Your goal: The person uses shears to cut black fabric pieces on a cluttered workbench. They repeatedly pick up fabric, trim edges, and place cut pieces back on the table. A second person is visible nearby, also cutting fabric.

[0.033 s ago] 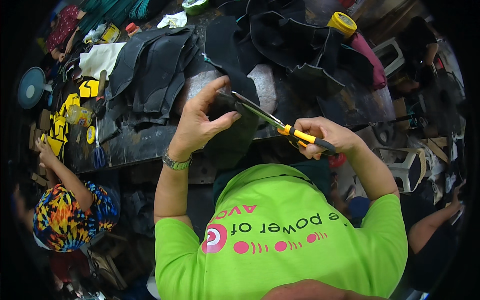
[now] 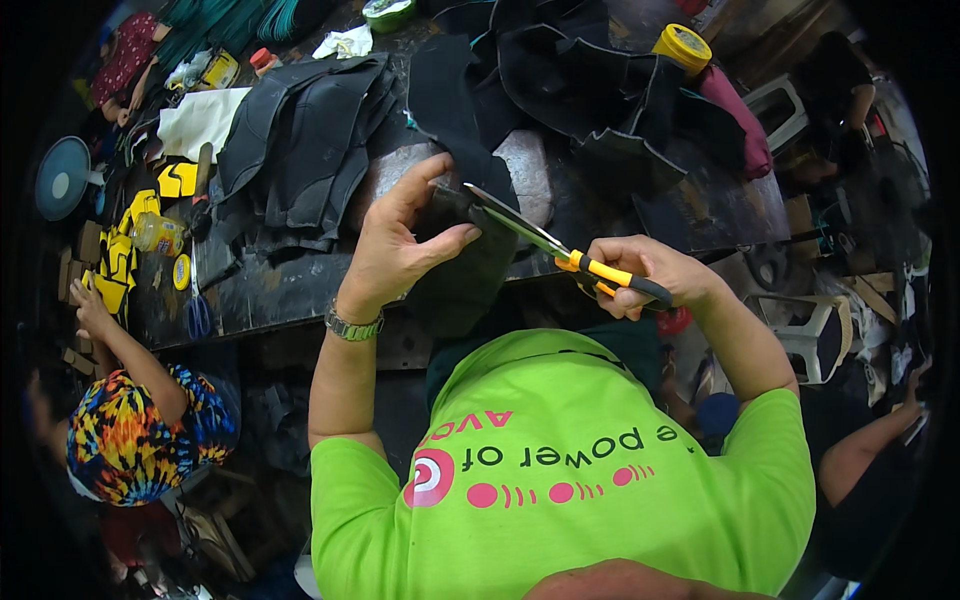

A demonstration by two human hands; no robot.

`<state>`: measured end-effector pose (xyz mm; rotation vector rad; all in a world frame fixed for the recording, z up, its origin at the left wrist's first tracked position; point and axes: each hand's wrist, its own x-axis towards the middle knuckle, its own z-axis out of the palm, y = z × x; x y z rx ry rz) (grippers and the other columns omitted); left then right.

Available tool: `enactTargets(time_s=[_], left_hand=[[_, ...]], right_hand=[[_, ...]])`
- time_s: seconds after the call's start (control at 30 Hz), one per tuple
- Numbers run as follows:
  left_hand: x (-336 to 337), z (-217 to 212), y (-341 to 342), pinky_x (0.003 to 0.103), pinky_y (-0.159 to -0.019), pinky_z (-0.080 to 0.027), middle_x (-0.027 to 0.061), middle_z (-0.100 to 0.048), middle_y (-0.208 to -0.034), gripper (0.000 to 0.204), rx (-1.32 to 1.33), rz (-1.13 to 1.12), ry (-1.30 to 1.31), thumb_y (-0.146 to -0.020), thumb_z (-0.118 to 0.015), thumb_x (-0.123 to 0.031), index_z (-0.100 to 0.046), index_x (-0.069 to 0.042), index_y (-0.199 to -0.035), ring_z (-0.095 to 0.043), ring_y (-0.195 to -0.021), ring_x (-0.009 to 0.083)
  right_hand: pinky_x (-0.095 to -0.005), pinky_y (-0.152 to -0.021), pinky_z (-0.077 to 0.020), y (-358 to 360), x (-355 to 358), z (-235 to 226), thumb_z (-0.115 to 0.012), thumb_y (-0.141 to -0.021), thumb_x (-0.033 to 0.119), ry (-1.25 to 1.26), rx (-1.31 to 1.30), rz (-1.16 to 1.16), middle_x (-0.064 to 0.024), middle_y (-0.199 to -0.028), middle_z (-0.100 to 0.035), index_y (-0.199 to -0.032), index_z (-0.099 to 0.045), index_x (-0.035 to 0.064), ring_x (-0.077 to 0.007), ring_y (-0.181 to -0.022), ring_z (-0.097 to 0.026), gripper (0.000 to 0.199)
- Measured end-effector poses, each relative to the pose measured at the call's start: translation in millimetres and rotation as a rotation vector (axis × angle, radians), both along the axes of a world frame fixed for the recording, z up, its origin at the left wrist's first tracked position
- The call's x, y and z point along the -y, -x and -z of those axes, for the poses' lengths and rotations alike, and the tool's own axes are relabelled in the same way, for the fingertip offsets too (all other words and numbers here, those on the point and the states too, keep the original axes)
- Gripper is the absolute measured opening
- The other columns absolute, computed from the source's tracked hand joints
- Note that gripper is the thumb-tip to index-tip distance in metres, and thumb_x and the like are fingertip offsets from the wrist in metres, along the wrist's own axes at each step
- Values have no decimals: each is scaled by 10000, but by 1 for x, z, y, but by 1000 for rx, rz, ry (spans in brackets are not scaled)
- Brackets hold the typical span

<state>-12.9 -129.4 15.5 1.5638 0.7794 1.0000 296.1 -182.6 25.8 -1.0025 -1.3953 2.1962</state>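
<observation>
My right hand [image 2: 640,275] is closed round the yellow-and-black handles of a pair of scissors [image 2: 522,225]. The blades point up and left, slightly parted, with their tips over a long black fabric piece [image 2: 465,280]. That piece runs from the tabletop down over the near edge toward my lap. My left hand [image 2: 400,230] curves round its left side, thumb and forefinger wide apart, the thumb lying against the dark material. The other fingers of this hand are mostly hidden. A grey stone-like slab [image 2: 525,175] lies partly under the fabric.
Stacked black cut pieces [image 2: 300,140] lie to the left, and more black pieces [image 2: 590,90] at the back right. A yellow tub [image 2: 683,48] stands beyond. Blue-handled scissors [image 2: 199,312] rest near the table's left front edge. Another person's hand [image 2: 92,308] reaches in at far left.
</observation>
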Motion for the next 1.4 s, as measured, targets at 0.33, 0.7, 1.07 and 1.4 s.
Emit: enactTargets(time_s=[0.33, 0.7, 1.07, 1.4], left_hand=[[1, 3, -16, 212, -743, -557, 63, -586, -1022, 669, 180, -113, -178, -729, -776, 82, -452, -45, -1300, -642, -911, 102], [-16, -7, -12, 227, -811, -440, 12, -552, -1125, 480, -155, -11, -287, -703, -831, -74, -677, -70, -1158, -538, -950, 81], [-20, 15, -22, 285, -957, -434, 52, -590, -1150, 370, 17, 33, -145, -721, -802, -49, -680, -10, -1068, -567, -1086, 155], [-13, 27, -30, 297, -950, -444, 60, -603, -1148, 350, -16, -30, -211, -738, -784, -42, -644, 24, -1052, -593, -1088, 182]], right_hand=[[-186, -570, -448, -2, -2, 6, -765, -791, 324, -63, -46, 9, -24, -760, -584, -988, -532, 44, -61, -619, -546, 415], [-183, -543, -447, -7, -8, 3, -762, -782, 374, -92, 61, 7, -20, -740, -589, -1002, -558, 45, -61, -597, -551, 445], [-173, -497, -433, 6, 13, 26, -678, -863, 405, 148, -261, 95, -35, -736, -579, -1273, -489, -3, -69, -540, -527, 608], [-196, -465, -413, 25, 27, 34, -700, -883, 269, 92, -199, 204, -13, -667, -539, -1052, -555, 36, -73, -510, -505, 322]])
